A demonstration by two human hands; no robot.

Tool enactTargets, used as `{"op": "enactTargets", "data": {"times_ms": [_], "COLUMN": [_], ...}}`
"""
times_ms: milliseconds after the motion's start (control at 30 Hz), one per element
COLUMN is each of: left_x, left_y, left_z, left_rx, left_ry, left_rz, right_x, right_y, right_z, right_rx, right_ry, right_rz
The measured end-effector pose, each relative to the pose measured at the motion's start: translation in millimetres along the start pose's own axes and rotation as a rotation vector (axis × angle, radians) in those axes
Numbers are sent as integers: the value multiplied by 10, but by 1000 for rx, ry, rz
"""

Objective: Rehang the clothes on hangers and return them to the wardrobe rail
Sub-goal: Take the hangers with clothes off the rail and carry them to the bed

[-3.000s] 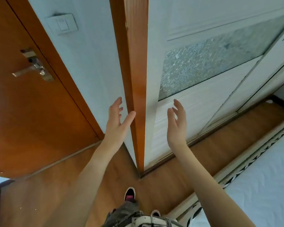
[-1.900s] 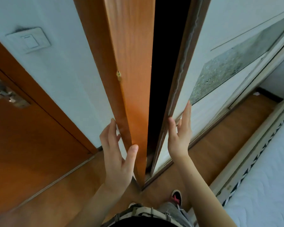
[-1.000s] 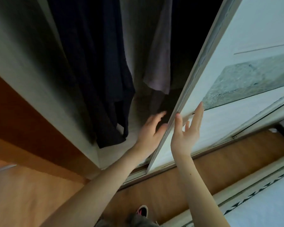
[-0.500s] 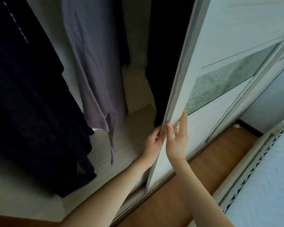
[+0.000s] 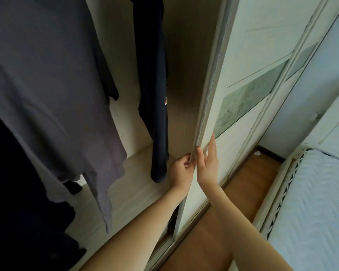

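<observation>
While the wardrobe is standing open, a black garment (image 5: 18,192) is filling the far left, so dark that its folds and shape are hard to make out, and its top and left side are running out of the picture. Just to its right a grey garment (image 5: 53,90) is hanging, overlapping the black one, with its hem trailing down in a point; its upper part is cut off, so any hanger or rail is lying out of sight. Farther right, apart from the grey one, a narrow dark navy garment (image 5: 157,94) is hanging down to just above the wardrobe floor (image 5: 129,184), carrying a small orange mark too small to read. Its top is also cropped.

Next to its lower end, the left hand (image 5: 181,172) is curling around the edge of the sliding door (image 5: 241,79), its fingers (image 5: 186,160) bent together on the inner side of the edge, their tips hidden behind the frame. The right hand (image 5: 207,165) is lying flat on the door's outer face, its fingers straight and close together, the thumb touching the edge strip beside the left hand. Both forearms are entering from the bottom of the picture.

Beyond the door, a strip of wooden floor (image 5: 252,188) is showing, with a small pale scrap near the skirting that cannot be identified. At the far right, a bed (image 5: 317,202) with a white quilted cover is only partly showing.
</observation>
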State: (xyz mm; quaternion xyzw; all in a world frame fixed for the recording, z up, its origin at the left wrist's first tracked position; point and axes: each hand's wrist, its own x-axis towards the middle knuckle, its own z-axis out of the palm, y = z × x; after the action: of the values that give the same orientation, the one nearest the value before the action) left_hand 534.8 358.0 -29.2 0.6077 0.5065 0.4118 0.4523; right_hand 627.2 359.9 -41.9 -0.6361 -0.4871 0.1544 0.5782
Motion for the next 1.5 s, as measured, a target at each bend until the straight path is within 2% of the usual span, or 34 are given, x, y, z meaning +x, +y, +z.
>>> {"op": "enactTargets", "data": {"times_ms": [267, 400, 533, 600, 700, 833, 1000, 1200, 1267, 1367, 1433, 1500], "left_x": [193, 178, -30, -233, -679, -1324, -2020, -2374, -2283, -1958, -1658, -1371], "left_y": [129, 52, 36, 25, -6, 131, 967, 1993, 2264, 2594, 2755, 2889], "left_z": [295, 212, -52, -312, -905, -1834, -2874, -3851, -4151, -4554, -4758, -4889], "left_rx": [159, 59, 12, 20, 101, 315, 375, 365, 385, 338, 315, 298], "left_ry": [7, -100, -242, -222, -162, -19, 250, 622, 737, 896, 989, 1009], "left_rz": [-23, -52, -148, -173, -100, 111, 284, 577, 653, 609, 480, 329], "right_x": [270, 253, 166, -90, -709, -1308, -1248, -1012, -914, -716, -573, -446], "right_y": [138, 133, 98, 52, -185, -888, -2280, -3935, -4418, -4966, -5259, -5455], "right_z": [-119, -96, -152, -138, -25, 169, 414, 685, 868, 1285, 1584, 1834], "right_rx": [-33, -50, -86, -76, 16, 217, 457, 646, 663, 628, 558, 437], "right_ry": [-1, 10, -7, -21, -59, -224, -429, -462, -473, -496, -500, -524], "right_rz": [-27, -21, 59, 127, 198, 156, -158, -532, -598, -590, -542, -450]}}
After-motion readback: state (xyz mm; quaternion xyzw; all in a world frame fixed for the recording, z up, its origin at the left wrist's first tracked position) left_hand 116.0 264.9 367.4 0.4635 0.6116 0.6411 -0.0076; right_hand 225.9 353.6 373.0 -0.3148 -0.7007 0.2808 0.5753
